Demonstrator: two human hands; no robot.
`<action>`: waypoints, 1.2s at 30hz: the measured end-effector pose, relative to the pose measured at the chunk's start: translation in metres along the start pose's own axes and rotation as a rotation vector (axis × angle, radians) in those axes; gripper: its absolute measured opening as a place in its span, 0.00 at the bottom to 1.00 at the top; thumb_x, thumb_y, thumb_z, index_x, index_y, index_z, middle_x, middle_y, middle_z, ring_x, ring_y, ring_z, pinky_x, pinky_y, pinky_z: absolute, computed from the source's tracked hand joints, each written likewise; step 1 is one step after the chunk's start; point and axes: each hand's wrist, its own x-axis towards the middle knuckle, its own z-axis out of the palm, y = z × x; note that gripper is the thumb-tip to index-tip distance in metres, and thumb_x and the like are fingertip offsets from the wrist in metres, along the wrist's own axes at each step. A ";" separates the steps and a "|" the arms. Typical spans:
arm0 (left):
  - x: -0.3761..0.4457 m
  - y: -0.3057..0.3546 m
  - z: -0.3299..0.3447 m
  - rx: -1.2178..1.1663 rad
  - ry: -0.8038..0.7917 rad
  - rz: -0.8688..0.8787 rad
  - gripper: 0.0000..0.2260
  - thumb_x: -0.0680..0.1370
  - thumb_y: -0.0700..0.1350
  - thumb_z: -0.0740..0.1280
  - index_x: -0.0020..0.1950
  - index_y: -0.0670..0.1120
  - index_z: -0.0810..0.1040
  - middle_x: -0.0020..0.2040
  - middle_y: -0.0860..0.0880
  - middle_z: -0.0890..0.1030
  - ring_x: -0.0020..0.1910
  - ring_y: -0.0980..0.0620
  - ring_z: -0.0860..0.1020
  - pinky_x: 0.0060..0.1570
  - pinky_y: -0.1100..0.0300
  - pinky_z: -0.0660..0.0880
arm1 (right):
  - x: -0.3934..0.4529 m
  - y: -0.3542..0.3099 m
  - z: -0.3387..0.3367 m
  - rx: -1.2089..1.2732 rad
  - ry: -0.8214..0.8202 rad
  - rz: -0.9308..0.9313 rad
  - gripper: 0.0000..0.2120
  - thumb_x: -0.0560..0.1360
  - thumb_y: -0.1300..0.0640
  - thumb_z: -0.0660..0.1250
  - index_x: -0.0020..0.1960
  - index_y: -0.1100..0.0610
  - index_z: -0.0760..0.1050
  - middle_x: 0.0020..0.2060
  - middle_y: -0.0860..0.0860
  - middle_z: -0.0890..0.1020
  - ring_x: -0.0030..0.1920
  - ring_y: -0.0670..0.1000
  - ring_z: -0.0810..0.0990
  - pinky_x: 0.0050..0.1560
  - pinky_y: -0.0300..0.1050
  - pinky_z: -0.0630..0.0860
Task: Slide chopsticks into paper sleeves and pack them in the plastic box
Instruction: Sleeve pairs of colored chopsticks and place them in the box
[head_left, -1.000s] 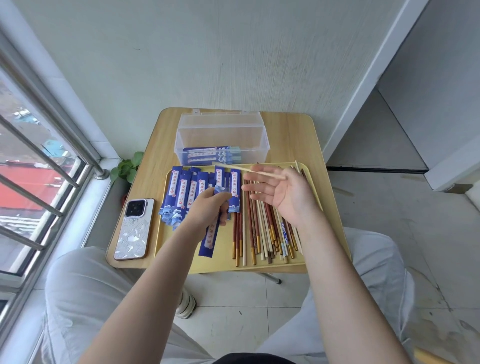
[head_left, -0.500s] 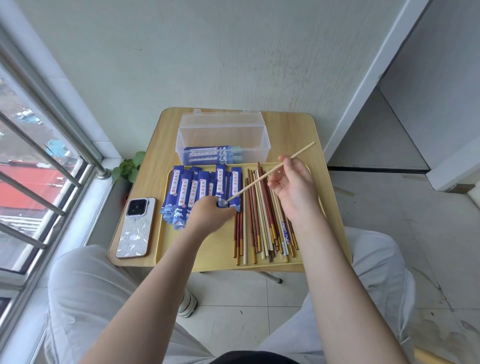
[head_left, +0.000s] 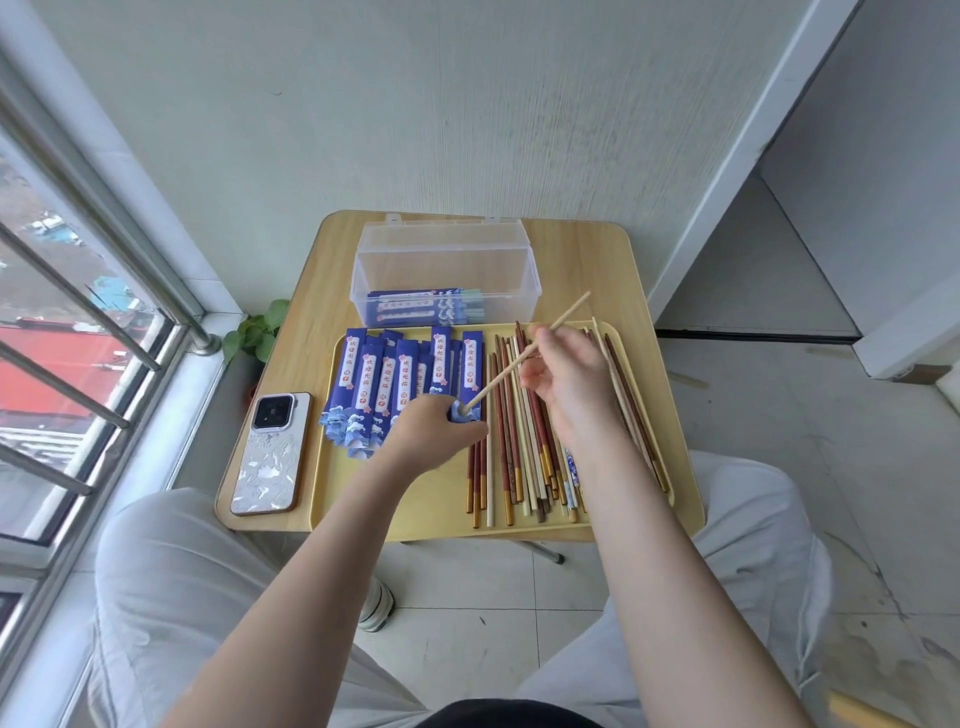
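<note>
My left hand (head_left: 434, 434) grips the blue paper sleeve (head_left: 461, 410); my right hand (head_left: 569, 376) pinches a pale chopstick (head_left: 524, 356). Keep its tip centred in the mouth beside my left fingers.

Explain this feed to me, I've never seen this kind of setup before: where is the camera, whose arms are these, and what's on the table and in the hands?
There is no machine here. The camera sits on a person's head and looks down at their own two bare arms. In front of them is a small wooden table bearing a yellow tray. On the tray lie blue paper sleeves and loose chopsticks. Behind it stands a clear plastic box with a few filled sleeves inside. A phone lies beside the tray. The left hand grips one sleeve, and the right hand pinches a pale chopstick, its tip at the sleeve's mouth.
</note>
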 end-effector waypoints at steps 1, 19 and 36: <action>-0.001 0.003 0.001 -0.043 -0.040 0.030 0.12 0.78 0.46 0.69 0.38 0.44 0.70 0.30 0.48 0.70 0.27 0.52 0.69 0.28 0.60 0.71 | -0.001 0.004 0.003 -0.088 -0.009 0.007 0.06 0.80 0.61 0.66 0.54 0.62 0.80 0.37 0.51 0.80 0.36 0.49 0.79 0.37 0.43 0.78; 0.002 -0.017 0.021 -0.477 0.079 -0.256 0.11 0.84 0.46 0.56 0.49 0.41 0.73 0.37 0.43 0.78 0.21 0.50 0.70 0.24 0.59 0.69 | -0.006 0.040 0.011 -1.416 -0.160 -0.020 0.05 0.80 0.60 0.63 0.51 0.57 0.78 0.42 0.52 0.81 0.41 0.53 0.81 0.45 0.51 0.82; 0.009 -0.032 0.026 -0.382 0.105 -0.250 0.11 0.84 0.48 0.57 0.50 0.44 0.76 0.46 0.42 0.83 0.22 0.48 0.75 0.28 0.57 0.74 | -0.018 0.067 0.034 -1.398 -0.135 0.285 0.16 0.79 0.51 0.69 0.62 0.59 0.74 0.51 0.55 0.80 0.51 0.55 0.82 0.50 0.47 0.82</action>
